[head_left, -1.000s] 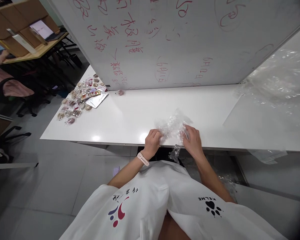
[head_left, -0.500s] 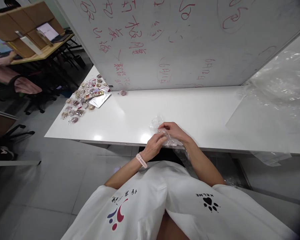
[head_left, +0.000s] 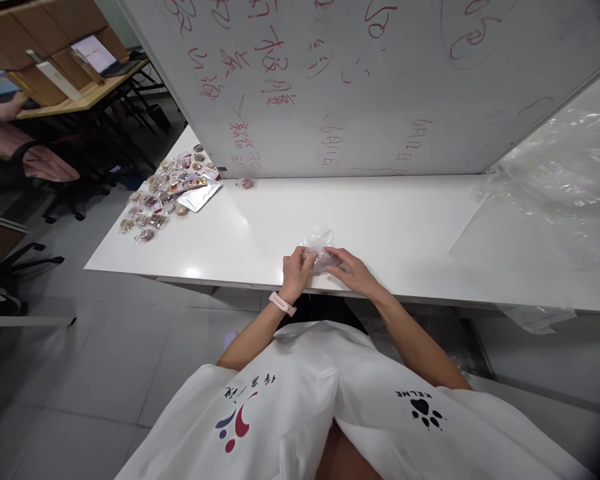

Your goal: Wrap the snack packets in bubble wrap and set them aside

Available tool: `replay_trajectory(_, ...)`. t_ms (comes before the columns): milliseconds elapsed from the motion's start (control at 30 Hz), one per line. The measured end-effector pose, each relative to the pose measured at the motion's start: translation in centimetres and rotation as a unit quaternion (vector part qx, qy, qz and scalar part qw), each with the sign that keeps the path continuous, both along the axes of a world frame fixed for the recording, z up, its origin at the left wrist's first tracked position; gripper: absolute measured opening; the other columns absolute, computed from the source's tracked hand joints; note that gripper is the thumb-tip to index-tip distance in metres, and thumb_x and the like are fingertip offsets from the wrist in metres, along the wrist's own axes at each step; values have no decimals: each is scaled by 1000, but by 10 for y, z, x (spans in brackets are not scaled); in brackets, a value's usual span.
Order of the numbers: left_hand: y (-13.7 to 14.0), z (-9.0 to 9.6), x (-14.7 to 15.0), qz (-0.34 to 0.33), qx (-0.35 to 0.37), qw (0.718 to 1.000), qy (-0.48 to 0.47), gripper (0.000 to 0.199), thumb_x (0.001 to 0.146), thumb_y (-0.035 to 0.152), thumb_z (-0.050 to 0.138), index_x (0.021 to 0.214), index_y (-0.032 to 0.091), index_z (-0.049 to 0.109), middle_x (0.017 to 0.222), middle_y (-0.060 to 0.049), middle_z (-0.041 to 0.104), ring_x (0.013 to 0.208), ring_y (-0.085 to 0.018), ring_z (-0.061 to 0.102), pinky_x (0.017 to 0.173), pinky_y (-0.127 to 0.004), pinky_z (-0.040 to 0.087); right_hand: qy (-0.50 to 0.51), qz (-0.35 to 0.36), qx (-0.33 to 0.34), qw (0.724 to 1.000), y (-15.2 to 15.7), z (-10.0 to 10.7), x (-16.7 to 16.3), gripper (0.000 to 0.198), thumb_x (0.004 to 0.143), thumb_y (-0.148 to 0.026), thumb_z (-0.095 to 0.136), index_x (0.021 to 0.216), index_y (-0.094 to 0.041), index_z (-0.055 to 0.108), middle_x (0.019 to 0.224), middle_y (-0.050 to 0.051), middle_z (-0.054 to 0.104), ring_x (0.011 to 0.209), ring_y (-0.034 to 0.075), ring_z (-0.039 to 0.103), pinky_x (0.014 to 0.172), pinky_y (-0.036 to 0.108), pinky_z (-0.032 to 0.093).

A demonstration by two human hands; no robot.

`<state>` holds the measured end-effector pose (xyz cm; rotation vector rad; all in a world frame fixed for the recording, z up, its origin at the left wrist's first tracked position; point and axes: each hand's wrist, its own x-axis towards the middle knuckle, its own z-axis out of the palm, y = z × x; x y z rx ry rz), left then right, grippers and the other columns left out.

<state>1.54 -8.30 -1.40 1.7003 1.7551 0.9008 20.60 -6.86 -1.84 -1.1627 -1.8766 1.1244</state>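
Crumpled clear plastic (head_left: 318,241), thin like a bag or film, lies bunched at the front edge of the white table (head_left: 260,233). My left hand (head_left: 296,272) grips its left side, with thumb and fingers pinched on it. From the right, my right hand (head_left: 353,270) holds the other side between fingers and thumb. Folds and glare hide whether anything is inside the plastic.
Several small wrapped snacks (head_left: 153,203) and a silver pouch (head_left: 200,195) lie at the table's left end. One wrapped piece (head_left: 247,183) sits by the whiteboard (head_left: 360,87) behind. Large clear plastic sheeting (head_left: 555,200) covers the right side. A co-worker's sleeve (head_left: 0,110) shows far left.
My hands have moved apart, the left one shifting left. The plastic is gathered into a more compact bunch between them, and its part trailing toward my right forearm no longer shows.
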Motion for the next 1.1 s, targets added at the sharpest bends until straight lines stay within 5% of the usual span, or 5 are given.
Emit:
replay_trajectory(200, 26, 9, -3, 49, 148, 978, 139, 24, 92, 32, 60, 112, 19, 59, 115, -13, 65, 110, -30, 57, 91, -43, 42, -164, -91, 84, 979, 33, 4, -22, 37, 89, -55, 57, 84, -20, 69, 95, 6, 67, 88, 20, 57, 74, 31, 44)
replay_trajectory(367, 16, -5, -9, -167, 216, 950, 151, 38, 88, 29, 66, 123, 21, 56, 128, -13, 60, 119, -28, 52, 96, -44, 47, -221, -56, 53, 972, 58, 11, -20, 38, 89, -48, 55, 65, -20, 64, 76, 5, 64, 77, 18, 55, 66, 28, 41)
replay_trajectory(600, 63, 14, -21, -160, 75, 980, 87, 16, 93, 34, 57, 101, 23, 66, 92, -4, 71, 84, -20, 59, 76, -32, 46, -144, -111, 130, 975, 50, 14, -27, 38, 102, -37, 31, 114, -22, 64, 119, 9, 64, 111, 24, 56, 92, 37, 45)
replay_trajectory(833, 113, 29, -21, -168, -165, 969, -69, 20, 88, 35, 57, 81, 18, 64, 59, 2, 51, 52, -12, 42, 51, -25, 34, -144, -27, 75, 986, 62, 15, -23, 48, 87, -36, 63, 132, -22, 51, 125, 8, 61, 107, 23, 59, 86, 35, 46)
replay_trajectory(1100, 66, -5, 2, -39, 68, 994, 76, 34, 100, 29, 36, 122, 19, 60, 128, -14, 61, 122, -27, 52, 98, -45, 45, -304, 28, 139, 942, 68, 26, -32, 25, 88, -23, 62, 112, -20, 56, 109, 10, 63, 99, 25, 57, 74, 33, 43)
